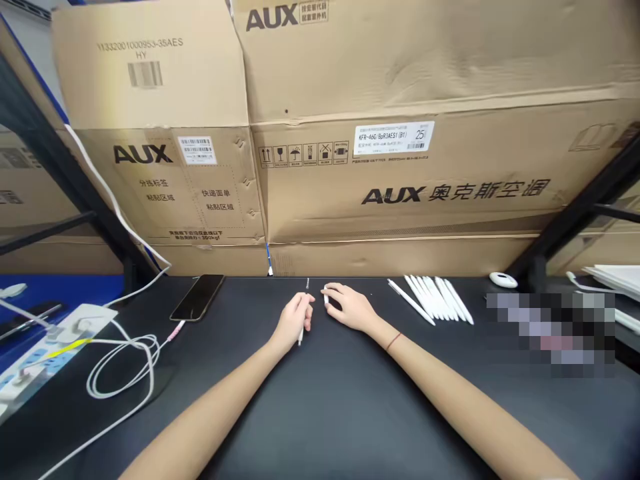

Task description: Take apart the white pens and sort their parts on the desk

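My left hand [291,321] is closed around a slim white pen barrel [301,337], held nearly upright. Its lower end sticks out below the fingers, and a thin, clear-looking tip [307,285] shows above them. Just to the right, my right hand [353,308] pinches a short white piece [326,297], which looks like part of a pen; the fingers partly cover it. The two hands are close together but apart. To the right of them lies a single white pen [411,302], beside a row of several similar white pens [440,298].
A phone [197,298] with a coiled white cable [120,383] lies left, near a power strip [55,350]. A white oval object [503,280] and white sheets [617,277] are at right. Cardboard boxes [400,220] stand behind the black table [320,413]. One patch at right is blurred.
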Demonstrator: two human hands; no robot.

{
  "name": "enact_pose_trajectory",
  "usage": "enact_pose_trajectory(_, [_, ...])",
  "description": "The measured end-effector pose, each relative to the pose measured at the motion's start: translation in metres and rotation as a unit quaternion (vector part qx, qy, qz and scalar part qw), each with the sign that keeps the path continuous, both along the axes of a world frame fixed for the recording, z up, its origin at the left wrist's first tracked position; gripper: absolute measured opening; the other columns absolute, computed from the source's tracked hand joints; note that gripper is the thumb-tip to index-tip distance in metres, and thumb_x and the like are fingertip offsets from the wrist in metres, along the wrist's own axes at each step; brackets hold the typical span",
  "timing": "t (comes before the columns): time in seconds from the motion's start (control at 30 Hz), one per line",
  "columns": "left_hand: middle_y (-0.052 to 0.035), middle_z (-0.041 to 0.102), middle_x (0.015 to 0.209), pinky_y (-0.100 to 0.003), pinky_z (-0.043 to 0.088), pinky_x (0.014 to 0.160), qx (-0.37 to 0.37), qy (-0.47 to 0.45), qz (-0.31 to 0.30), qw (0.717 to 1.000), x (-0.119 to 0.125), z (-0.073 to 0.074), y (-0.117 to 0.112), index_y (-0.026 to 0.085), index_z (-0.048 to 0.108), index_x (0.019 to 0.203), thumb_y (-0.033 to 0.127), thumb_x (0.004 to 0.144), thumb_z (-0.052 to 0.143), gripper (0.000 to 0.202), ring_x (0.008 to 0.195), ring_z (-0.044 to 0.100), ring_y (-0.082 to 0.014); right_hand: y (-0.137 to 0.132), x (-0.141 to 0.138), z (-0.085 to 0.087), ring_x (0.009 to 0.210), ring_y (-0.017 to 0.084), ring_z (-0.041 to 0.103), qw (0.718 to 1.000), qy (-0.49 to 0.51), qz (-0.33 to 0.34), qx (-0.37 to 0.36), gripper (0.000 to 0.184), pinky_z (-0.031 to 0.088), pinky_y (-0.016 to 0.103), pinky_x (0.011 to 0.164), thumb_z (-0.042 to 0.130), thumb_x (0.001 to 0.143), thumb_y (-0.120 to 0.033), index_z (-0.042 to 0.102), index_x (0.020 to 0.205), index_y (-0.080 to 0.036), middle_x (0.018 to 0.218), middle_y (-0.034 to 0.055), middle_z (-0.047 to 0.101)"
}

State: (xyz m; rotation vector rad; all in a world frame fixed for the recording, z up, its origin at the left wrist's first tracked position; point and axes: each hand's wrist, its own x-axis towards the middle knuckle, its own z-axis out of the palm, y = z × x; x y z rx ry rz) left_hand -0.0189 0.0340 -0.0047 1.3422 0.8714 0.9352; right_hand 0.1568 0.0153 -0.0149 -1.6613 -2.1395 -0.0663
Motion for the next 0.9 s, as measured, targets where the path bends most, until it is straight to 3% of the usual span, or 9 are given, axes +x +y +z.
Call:
enact_pose_trajectory(0.23, [0.0068, 0.044, 0.054, -0.02, 0.038, 0.043, 0.05, 0.031, -0.011, 0.998, 0.002, 0.0, -0.001, 0.017, 0.054, 0.081, 0.054, 0.08, 0.049, 0.037, 0.041, 0.04, -0.007, -0.003, 0.004, 0.005, 0.112, 0.021, 0.057, 0.999, 0.041, 0.015, -0.008, 0.039, 0.05, 0.032, 0.089, 0.051, 0.085, -0.035, 0.059, 0.121, -0.023, 0.128, 0.0076, 0.057])
enact_pose_trajectory(0.33, [0.0068, 0.044, 0.053, -0.02, 0.036, 0.043, 0.066, 0.047, -0.01, 0.997, 0.003, 0.001, -0.004, 0.017, 0.055, 0.081, 0.053, 0.081, 0.048, 0.036, 0.041, 0.039, -0.0072, -0.005, 0.002, 0.007, 0.087, 0.017, 0.063, 0.986, 0.162, 0.034, 0.002, 0.039, 0.052, 0.03, 0.077, 0.049, 0.086, -0.038, 0.058, 0.119, -0.02, 0.112, 0.0081, 0.062])
enact_pose_trajectory(0.43, [0.0065, 0.044, 0.053, -0.02, 0.034, 0.044, 0.09, 0.069, -0.02, 0.993, 0.003, 0.002, -0.009, 0.018, 0.056, 0.082, 0.051, 0.083, 0.046, 0.035, 0.041, 0.038, -0.0071, -0.005, -0.007, 0.01, 0.061, 0.012, 0.055, 0.935, 0.35, 0.05, -0.02, 0.037, 0.049, 0.027, 0.064, 0.048, 0.086, -0.042, 0.058, 0.111, -0.017, 0.085, 0.0033, 0.063])
enact_pose_trajectory(0.53, [0.0061, 0.045, 0.054, -0.021, 0.035, 0.046, 0.101, 0.093, -0.035, 0.99, 0.003, 0.003, -0.013, 0.018, 0.057, 0.083, 0.049, 0.085, 0.044, 0.033, 0.042, 0.039, -0.0077, -0.006, -0.017, 0.015, 0.061, 0.011, 0.053, 0.878, 0.471, 0.071, -0.05, 0.027, 0.047, 0.026, 0.063, 0.053, 0.082, -0.043, 0.06, 0.089, -0.017, 0.073, 0.0, 0.059])
enact_pose_trajectory(0.63, [0.0063, 0.043, 0.053, -0.021, 0.034, 0.046, 0.101, 0.1, -0.033, 0.989, 0.003, 0.004, -0.015, 0.018, 0.057, 0.082, 0.049, 0.085, 0.045, 0.033, 0.042, 0.038, -0.0083, -0.006, -0.02, 0.02, 0.059, 0.01, 0.051, 0.843, 0.53, 0.074, -0.062, 0.026, 0.044, 0.024, 0.06, 0.056, 0.079, -0.043, 0.055, 0.073, -0.018, 0.066, -0.002, 0.056])
enact_pose_trajectory(0.9, [0.0048, 0.045, 0.054, -0.021, 0.035, 0.049, 0.122, 0.128, -0.046, 0.983, 0.004, 0.004, -0.014, 0.02, 0.059, 0.08, 0.045, 0.087, 0.044, 0.03, 0.046, 0.04, -0.0101, -0.002, -0.015, 0.022, 0.046, 0.005, 0.042, 0.794, 0.594, 0.061, -0.112, 0.027, 0.034, 0.018, 0.041, 0.063, 0.071, -0.043, 0.049, 0.072, -0.02, 0.06, -0.0058, 0.052])
